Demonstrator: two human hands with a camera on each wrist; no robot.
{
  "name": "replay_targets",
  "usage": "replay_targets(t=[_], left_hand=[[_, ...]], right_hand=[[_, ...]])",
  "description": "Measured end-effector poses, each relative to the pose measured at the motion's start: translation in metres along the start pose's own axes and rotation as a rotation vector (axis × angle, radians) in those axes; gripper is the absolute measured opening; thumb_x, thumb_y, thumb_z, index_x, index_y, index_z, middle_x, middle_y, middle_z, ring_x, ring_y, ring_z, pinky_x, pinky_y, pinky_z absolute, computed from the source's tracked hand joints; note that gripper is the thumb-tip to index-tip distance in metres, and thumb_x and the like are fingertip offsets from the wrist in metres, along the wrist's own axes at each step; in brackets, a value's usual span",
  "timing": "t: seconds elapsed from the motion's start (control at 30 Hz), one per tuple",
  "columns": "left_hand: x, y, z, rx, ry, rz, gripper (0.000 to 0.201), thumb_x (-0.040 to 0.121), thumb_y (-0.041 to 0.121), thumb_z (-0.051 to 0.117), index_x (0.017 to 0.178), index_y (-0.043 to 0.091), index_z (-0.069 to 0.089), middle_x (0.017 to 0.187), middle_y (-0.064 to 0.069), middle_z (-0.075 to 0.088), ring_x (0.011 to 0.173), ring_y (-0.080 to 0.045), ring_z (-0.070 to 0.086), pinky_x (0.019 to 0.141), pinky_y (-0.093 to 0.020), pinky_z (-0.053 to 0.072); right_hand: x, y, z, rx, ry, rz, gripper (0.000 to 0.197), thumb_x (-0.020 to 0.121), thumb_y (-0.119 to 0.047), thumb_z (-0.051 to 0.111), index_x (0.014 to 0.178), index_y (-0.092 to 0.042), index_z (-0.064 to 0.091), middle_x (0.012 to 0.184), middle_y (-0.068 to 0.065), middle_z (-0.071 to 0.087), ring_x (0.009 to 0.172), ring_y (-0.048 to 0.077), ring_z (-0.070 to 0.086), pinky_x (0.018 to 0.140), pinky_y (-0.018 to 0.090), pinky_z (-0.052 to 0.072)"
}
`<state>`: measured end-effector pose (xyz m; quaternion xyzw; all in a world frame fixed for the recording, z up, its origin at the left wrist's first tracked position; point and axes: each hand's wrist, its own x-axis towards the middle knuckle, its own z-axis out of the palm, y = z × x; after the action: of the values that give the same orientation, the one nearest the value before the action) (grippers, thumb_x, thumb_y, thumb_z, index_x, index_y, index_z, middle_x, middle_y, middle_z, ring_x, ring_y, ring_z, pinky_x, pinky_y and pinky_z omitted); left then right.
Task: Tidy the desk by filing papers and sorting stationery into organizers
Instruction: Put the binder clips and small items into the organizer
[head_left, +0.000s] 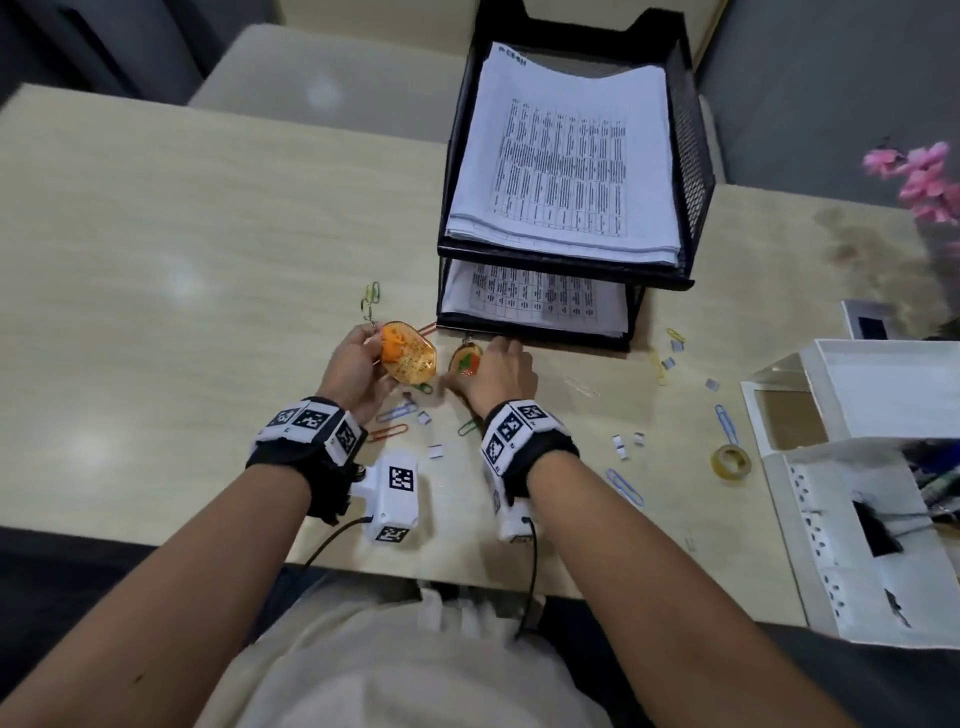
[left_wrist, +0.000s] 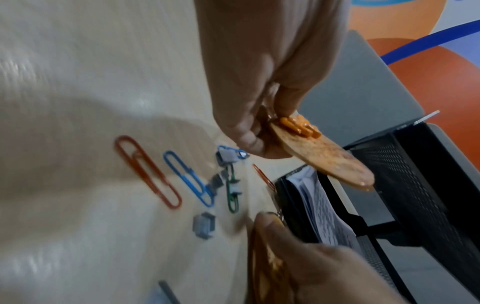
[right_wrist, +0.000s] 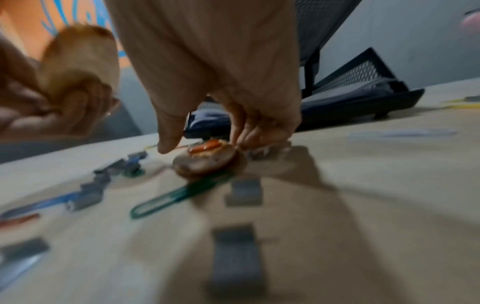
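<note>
My left hand (head_left: 375, 347) pinches a large orange oval keychain (head_left: 409, 356) by its ring end and holds it tilted above the desk; the left wrist view shows the hand (left_wrist: 270, 121) lifting the keychain (left_wrist: 324, 158) clear of the clips. My right hand (head_left: 483, 359) curls over a smaller oval keychain (head_left: 465, 362) lying just in front of the black mesh paper tray (head_left: 696, 156). In the blurred right wrist view, thumb and fingers (right_wrist: 246, 137) close on that keychain (right_wrist: 207, 162). Printed papers (head_left: 566, 166) fill both tray tiers.
Coloured paperclips lie below my hands: red (head_left: 387, 432), blue (head_left: 397, 413), green (head_left: 467, 427). Staple strips (head_left: 621, 447) and more clips lie scattered to the right. A tape roll (head_left: 730, 461) sits beside the white organizer (head_left: 857, 467). Pink flowers (head_left: 919, 176) stand far right.
</note>
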<state>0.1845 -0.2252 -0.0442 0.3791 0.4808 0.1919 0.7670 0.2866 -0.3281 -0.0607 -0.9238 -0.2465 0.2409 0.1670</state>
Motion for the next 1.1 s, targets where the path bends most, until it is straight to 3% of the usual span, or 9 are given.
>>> replay_targets(t=[0.1, 0.2, 0.33, 0.47, 0.57, 0.67, 0.77, 0.93, 1.1], left_hand=[[0.001, 0.007, -0.005, -0.148, -0.031, -0.093, 0.030, 0.100, 0.023, 0.036, 0.075, 0.015, 0.051, 0.075, -0.003, 0.053, 0.068, -0.015, 0.055, 0.046, -0.020, 0.053], [-0.005, 0.002, 0.002, -0.016, -0.187, -0.157, 0.035, 0.099, 0.026, 0.039, 0.068, 0.014, 0.047, 0.052, 0.001, 0.057, 0.044, -0.011, 0.057, 0.043, -0.017, 0.050], [-0.012, -0.019, 0.032, 0.308, -0.399, -0.143, 0.018, 0.097, 0.011, 0.043, 0.081, 0.008, 0.050, 0.075, -0.014, 0.057, 0.059, -0.020, 0.058, 0.047, -0.024, 0.051], [-0.028, -0.033, 0.083, 0.387, -0.550, -0.150, 0.014, 0.095, 0.005, 0.045, 0.083, 0.010, 0.051, 0.085, -0.016, 0.054, 0.070, -0.022, 0.057, 0.055, -0.027, 0.055], [-0.051, -0.037, 0.135, 0.453, -0.654, -0.085, 0.017, 0.095, 0.003, 0.046, 0.083, 0.012, 0.053, 0.078, -0.006, 0.055, 0.069, -0.014, 0.056, 0.052, -0.020, 0.054], [-0.075, -0.042, 0.186, 0.568, -0.720, 0.087, 0.007, 0.093, 0.008, 0.052, 0.088, 0.011, 0.056, 0.076, -0.002, 0.055, 0.058, -0.003, 0.056, 0.048, -0.011, 0.047], [-0.094, -0.047, 0.233, 0.624, -0.733, 0.234, 0.004, 0.091, 0.011, 0.057, 0.088, 0.009, 0.056, 0.072, 0.000, 0.054, 0.048, 0.005, 0.055, 0.045, -0.006, 0.041], [-0.109, -0.053, 0.284, 0.696, -0.731, 0.362, 0.010, 0.094, 0.016, 0.054, 0.100, 0.008, 0.053, 0.088, -0.007, 0.055, 0.076, -0.015, 0.052, 0.058, -0.017, 0.044], [-0.111, -0.058, 0.311, 0.656, -0.703, 0.303, 0.007, 0.095, 0.008, 0.050, 0.102, 0.008, 0.050, 0.087, -0.007, 0.053, 0.073, -0.014, 0.052, 0.053, -0.013, 0.047]], right_hand=[[0.001, 0.000, 0.006, -0.085, 0.015, 0.084, 0.085, 0.071, -0.050, 0.072, 0.132, -0.002, 0.036, 0.135, 0.017, 0.044, 0.125, 0.034, 0.040, 0.101, 0.044, 0.036], [-0.003, 0.005, 0.003, -0.009, -0.024, 0.167, 0.077, 0.074, -0.036, 0.073, 0.132, -0.005, 0.033, 0.132, 0.016, 0.049, 0.125, 0.034, 0.039, 0.101, 0.046, 0.032], [-0.025, 0.030, -0.016, 0.169, 0.042, 0.075, 0.040, 0.083, -0.022, 0.064, 0.117, -0.011, 0.045, 0.116, 0.014, 0.062, 0.111, 0.033, 0.050, 0.093, 0.042, 0.041], [-0.063, 0.075, -0.080, 0.591, 0.311, 0.124, 0.023, 0.075, -0.016, 0.074, 0.093, -0.010, 0.061, 0.090, 0.007, 0.067, 0.077, 0.023, 0.062, 0.051, 0.017, 0.047], [-0.093, 0.114, -0.141, 0.778, 0.516, 0.104, 0.016, 0.079, -0.010, 0.070, 0.091, -0.011, 0.059, 0.075, -0.002, 0.059, 0.059, 0.007, 0.055, 0.040, 0.006, 0.040], [-0.104, 0.160, -0.198, 0.669, 0.668, 0.099, 0.017, 0.088, -0.009, 0.056, 0.105, -0.012, 0.058, 0.086, 0.003, 0.062, 0.063, 0.000, 0.062, 0.063, 0.020, 0.055], [-0.098, 0.205, -0.239, 0.464, 0.769, 0.158, 0.029, 0.083, -0.007, 0.057, 0.111, -0.009, 0.058, 0.109, 0.015, 0.064, 0.097, 0.032, 0.062, 0.085, 0.050, 0.053], [-0.071, 0.246, -0.267, 0.159, 0.572, 0.142, 0.027, 0.084, -0.002, 0.055, 0.109, -0.010, 0.060, 0.118, 0.014, 0.061, 0.111, 0.030, 0.055, 0.096, 0.036, 0.043], [-0.040, 0.258, -0.266, -0.025, 0.206, 0.063, 0.041, 0.082, 0.003, 0.043, 0.106, -0.021, 0.065, 0.125, 0.013, 0.055, 0.114, 0.031, 0.054, 0.102, 0.039, 0.043]])
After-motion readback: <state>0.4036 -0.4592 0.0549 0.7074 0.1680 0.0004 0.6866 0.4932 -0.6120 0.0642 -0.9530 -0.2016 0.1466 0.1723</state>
